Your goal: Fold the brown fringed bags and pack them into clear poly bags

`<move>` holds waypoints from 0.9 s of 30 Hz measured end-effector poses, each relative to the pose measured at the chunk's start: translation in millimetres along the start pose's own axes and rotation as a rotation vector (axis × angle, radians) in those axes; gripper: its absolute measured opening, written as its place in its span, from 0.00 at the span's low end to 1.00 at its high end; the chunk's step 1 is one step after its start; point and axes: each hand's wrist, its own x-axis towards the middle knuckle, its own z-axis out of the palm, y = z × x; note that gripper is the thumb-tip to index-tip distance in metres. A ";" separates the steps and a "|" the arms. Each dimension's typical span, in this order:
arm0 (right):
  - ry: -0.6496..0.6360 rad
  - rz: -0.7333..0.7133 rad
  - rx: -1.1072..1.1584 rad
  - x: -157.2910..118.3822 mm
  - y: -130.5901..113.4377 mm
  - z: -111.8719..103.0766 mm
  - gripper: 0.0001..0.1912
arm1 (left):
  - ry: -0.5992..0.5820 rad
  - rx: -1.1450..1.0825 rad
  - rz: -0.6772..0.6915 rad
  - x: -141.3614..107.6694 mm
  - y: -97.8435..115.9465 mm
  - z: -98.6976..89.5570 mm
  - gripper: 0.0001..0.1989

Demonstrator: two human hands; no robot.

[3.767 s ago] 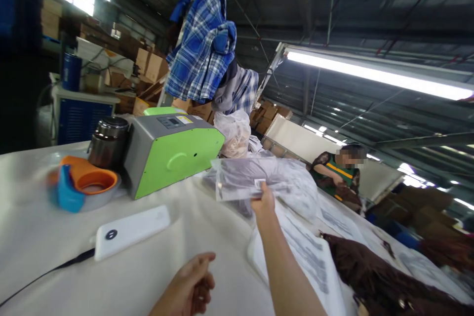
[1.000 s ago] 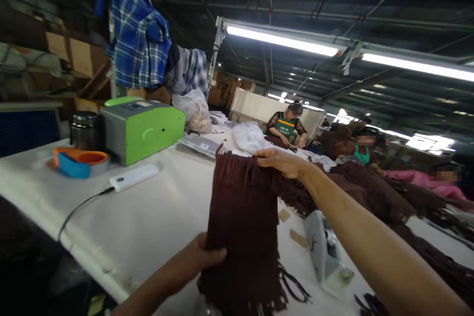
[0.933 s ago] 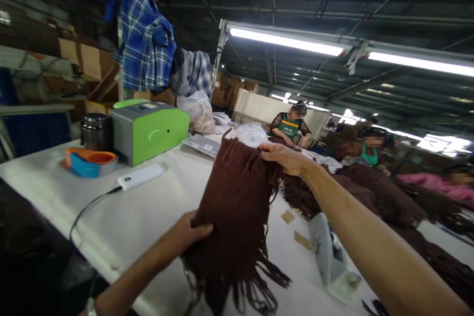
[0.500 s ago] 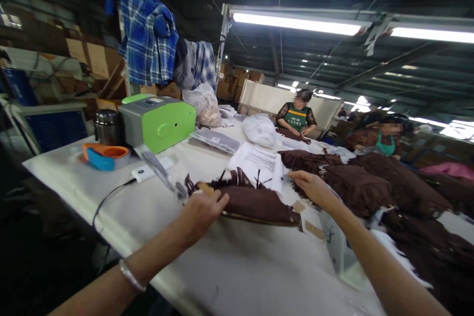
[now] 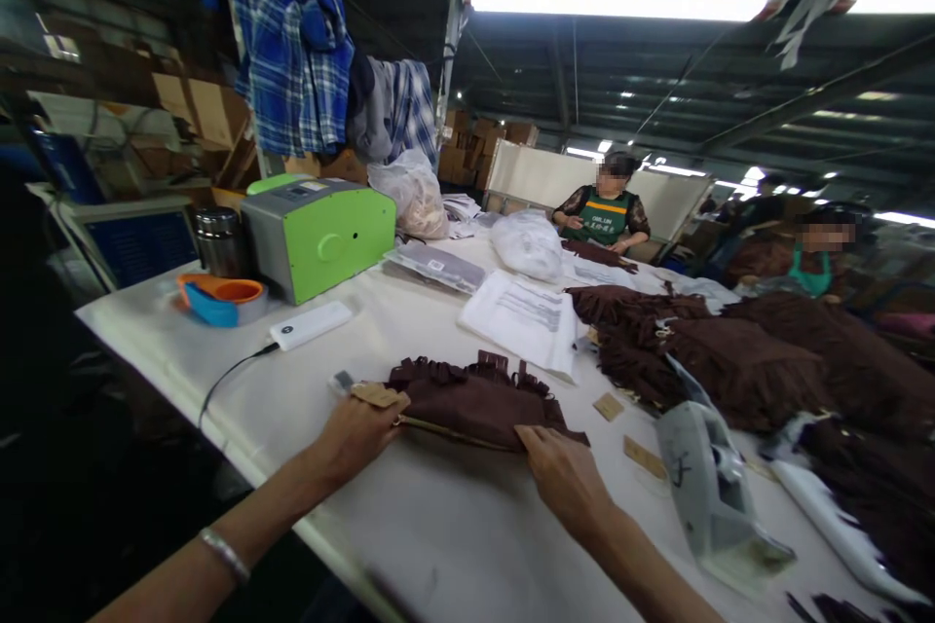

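Note:
A dark brown fringed pouch (image 5: 474,404) lies across the near part of the table, its gold zipper edge toward me. My left hand (image 5: 361,433) is closed on the pouch's left end, with a tan cardboard tag (image 5: 381,396) on top of the fingers. My right hand (image 5: 570,477) grips the near edge by the right end, thumb hidden. Just beyond the left hand is a small grey-and-white piece (image 5: 341,383), too blurred to name. Two loose cardboard tags, one square (image 5: 608,406) and one oblong (image 5: 644,457), lie right of the pouch.
A tape dispenser (image 5: 705,496) stands at right, beside piled brown fringed pouches (image 5: 737,360). Printed sheets (image 5: 522,316) lie beyond the pouch. Leftward are a white power bank (image 5: 311,324) with cable, an orange tape ring (image 5: 238,292) and a green-grey machine (image 5: 321,238). Co-workers sit across the table.
My right hand has come from near the pile onto the pouch's right end. A blurred grey strip by my left hand is no longer seen there. The view has shifted.

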 end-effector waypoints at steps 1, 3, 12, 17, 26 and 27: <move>-0.007 0.002 0.012 1.7 6.5 -13.8 0.21 | -0.015 -0.093 -0.020 2.8 -7.3 -6.7 0.08; -0.043 0.013 0.080 4.7 15.6 -51.1 0.13 | -0.088 -0.368 -0.042 12.1 -20.3 -31.0 0.07; -0.405 0.015 0.663 -2.0 39.2 -173.0 0.09 | -0.691 -0.749 0.069 46.7 -39.4 -158.4 0.11; -0.290 0.002 0.517 5.6 50.3 -149.4 0.08 | -0.583 -0.378 0.151 69.8 -30.5 -143.5 0.06; 0.174 -0.095 0.131 22.7 83.3 -122.3 0.06 | 0.004 0.153 0.321 97.6 -21.5 -130.4 0.06; 0.203 -0.112 0.097 15.7 84.3 -108.1 0.07 | 0.026 0.192 0.343 89.7 -21.4 -116.4 0.05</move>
